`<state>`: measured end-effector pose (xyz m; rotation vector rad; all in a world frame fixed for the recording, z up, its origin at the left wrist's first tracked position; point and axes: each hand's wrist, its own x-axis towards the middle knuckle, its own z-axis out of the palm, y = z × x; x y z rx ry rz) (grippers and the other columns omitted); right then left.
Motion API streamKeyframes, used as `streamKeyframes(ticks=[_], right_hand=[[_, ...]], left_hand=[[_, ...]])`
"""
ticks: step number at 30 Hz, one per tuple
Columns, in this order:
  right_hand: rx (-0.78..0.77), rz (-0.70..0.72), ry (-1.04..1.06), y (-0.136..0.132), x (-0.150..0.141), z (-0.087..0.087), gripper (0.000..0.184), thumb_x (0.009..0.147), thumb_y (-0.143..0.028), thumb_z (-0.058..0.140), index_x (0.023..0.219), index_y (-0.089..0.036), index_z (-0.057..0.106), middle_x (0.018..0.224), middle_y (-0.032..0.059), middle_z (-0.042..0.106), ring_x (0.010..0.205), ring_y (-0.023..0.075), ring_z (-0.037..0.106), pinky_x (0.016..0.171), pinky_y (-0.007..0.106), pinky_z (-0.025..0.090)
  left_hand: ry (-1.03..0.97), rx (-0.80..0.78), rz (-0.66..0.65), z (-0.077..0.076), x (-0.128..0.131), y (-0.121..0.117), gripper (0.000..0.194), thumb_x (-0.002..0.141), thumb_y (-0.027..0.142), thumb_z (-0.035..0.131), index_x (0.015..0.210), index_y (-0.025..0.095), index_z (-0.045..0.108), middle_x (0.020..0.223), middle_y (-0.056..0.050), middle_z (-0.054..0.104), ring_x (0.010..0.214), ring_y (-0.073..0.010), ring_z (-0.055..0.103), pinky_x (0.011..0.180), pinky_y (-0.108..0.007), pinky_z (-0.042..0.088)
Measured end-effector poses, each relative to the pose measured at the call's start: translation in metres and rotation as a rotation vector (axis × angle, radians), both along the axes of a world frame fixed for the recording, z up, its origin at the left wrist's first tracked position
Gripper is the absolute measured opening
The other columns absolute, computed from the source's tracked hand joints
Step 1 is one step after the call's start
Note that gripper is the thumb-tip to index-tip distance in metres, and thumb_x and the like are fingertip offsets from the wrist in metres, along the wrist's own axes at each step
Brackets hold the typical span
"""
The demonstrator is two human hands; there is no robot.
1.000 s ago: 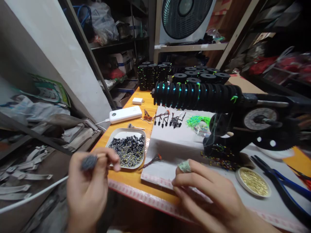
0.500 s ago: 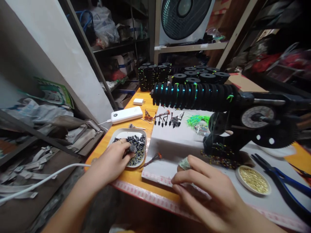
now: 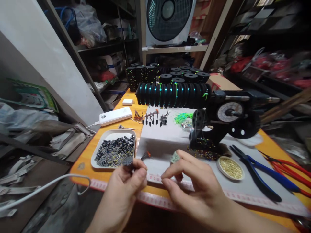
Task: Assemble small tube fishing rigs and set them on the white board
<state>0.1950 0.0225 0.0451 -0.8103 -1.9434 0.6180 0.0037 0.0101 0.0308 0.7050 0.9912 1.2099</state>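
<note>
Head view: the left hand (image 3: 125, 184) is holding a grey tuft (image 3: 127, 160), with thumb and forefinger closing together and the tuft showing above the forefinger. Whether anything smaller is sitting at those fingertips is too hard to tell. The tuft is hanging just beyond the near right corner of the tray (image 3: 93, 158), over the front part of the table (image 3: 85, 155).

The right hand (image 3: 194, 179) is facing the left one across a narrow gap, fingers bending and thumb tip coming close to a fingertip; whether it is gripping something cannot be told. A green wrap (image 3: 174, 157) is covering part of its forefinger.

The tray is holding many small bits (image 3: 114, 152), black, grey and yellow. Beyond the hands, an orange-tipped bundle (image 3: 147, 155) is lying on the white sheet (image 3: 155, 142). Farther back, a row of small dark pieces and green strands (image 3: 183, 118) are lying under the black roller (image 3: 173, 95) of the machine (image 3: 229, 111).

To the right of the right hand, a round dish (image 3: 224, 176) is holding gold bits (image 3: 230, 167), and pliers (image 3: 248, 161) are resting beside it. A power bank (image 3: 115, 116) is lying behind the tray, with a charger (image 3: 128, 102) sitting farther back. Black spools (image 3: 143, 77) are standing at the rear, and a fan (image 3: 168, 19) is resting on the shelf above.
</note>
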Motion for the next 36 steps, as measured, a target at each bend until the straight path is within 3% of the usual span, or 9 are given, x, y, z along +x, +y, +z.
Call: streamKeyframes(ticks=[3,6,21,28,31,34,36], right_hand=[[-0.014,0.043,0.06,0.0,0.0,-0.002,0.011,0.086,-0.008,0.061,0.082,-0.018,0.059,0.075,0.0022,0.059,0.067,0.0136,0.053,0.058,0.025,0.042],[-0.022,0.07,0.095,0.001,0.0,-0.002,0.014,0.084,-0.005,0.06,0.083,-0.019,0.058,0.081,0.0033,0.064,0.068,0.0129,0.053,0.057,0.024,0.042],[-0.007,0.072,0.103,0.001,0.001,-0.001,0.016,0.083,-0.004,0.061,0.084,-0.019,0.06,0.083,0.0023,0.069,0.069,0.0121,0.05,0.06,0.023,0.044],[-0.028,0.04,0.075,0.001,0.002,-0.001,0.013,0.088,-0.006,0.062,0.083,-0.018,0.062,0.077,0.0023,0.067,0.068,0.0132,0.052,0.062,0.026,0.044],[-0.029,0.018,0.065,0.002,0.002,0.0,0.01,0.092,-0.01,0.063,0.088,-0.016,0.069,0.075,0.0044,0.068,0.066,0.0141,0.054,0.06,0.027,0.042],[-0.053,0.011,0.08,0.003,0.003,0.0,0.01,0.092,-0.014,0.066,0.093,-0.016,0.076,0.076,0.0059,0.069,0.067,0.0149,0.056,0.058,0.026,0.042],[-0.111,0.028,0.098,0.003,0.003,0.0,0.011,0.092,-0.017,0.067,0.092,-0.017,0.078,0.074,0.0056,0.069,0.068,0.0154,0.057,0.059,0.026,0.043]], left_hand=[[-0.258,-0.109,-0.046,0.0,0.022,-0.009,0.021,0.079,0.031,0.083,0.078,0.017,0.068,0.064,0.006,0.042,0.055,-0.0068,0.033,0.054,-0.018,0.036],[-0.331,-0.14,-0.052,-0.002,0.031,-0.013,0.022,0.078,0.03,0.084,0.078,0.016,0.068,0.067,0.003,0.048,0.054,-0.0053,0.033,0.052,-0.016,0.035],[-0.388,-0.174,0.0,-0.003,0.036,-0.016,0.019,0.075,0.027,0.086,0.08,0.015,0.072,0.067,0.002,0.056,0.051,-0.0032,0.039,0.051,-0.013,0.04],[-0.363,-0.13,0.053,-0.005,0.045,-0.017,0.02,0.075,0.027,0.086,0.077,0.016,0.07,0.074,-0.001,0.066,0.071,-0.0107,0.061,0.067,-0.018,0.05],[-0.157,0.038,0.196,-0.015,0.045,-0.017,0.017,0.075,0.03,0.085,0.075,0.02,0.072,0.076,0.0,0.069,0.071,-0.0119,0.063,0.069,-0.02,0.052],[0.259,0.478,0.346,-0.026,0.037,-0.015,0.007,0.082,0.018,0.078,0.078,0.023,0.074,0.069,0.003,0.065,0.063,-0.0115,0.06,0.063,-0.019,0.051],[0.491,0.751,0.359,-0.03,0.031,-0.013,0.016,0.082,0.006,0.072,0.086,0.022,0.073,0.069,0.002,0.064,0.063,-0.013,0.06,0.061,-0.021,0.05]])
